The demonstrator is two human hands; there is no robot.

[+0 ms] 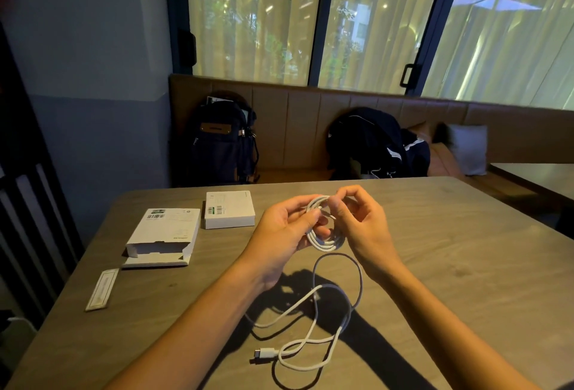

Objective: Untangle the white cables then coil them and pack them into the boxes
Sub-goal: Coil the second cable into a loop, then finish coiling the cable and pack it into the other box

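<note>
A coiled white cable (324,242) hangs between both hands above the table. My left hand (285,231) grips the coil's left side, thumb across the loops. My right hand (357,218) pinches the coil's top with curled fingers. A second white cable (310,321) lies loose and looped on the wooden table (466,265) below the hands, its plug (264,352) pointing left. Two white boxes stand at the left: one open box (164,237) with its flap toward me, and one closed box (229,209) behind it.
A narrow paper strip (102,289) lies near the table's left edge. Behind the table runs a brown bench with a dark backpack (225,141), a black bag (372,144) and a grey cushion (469,148). A second table (540,178) sits at far right.
</note>
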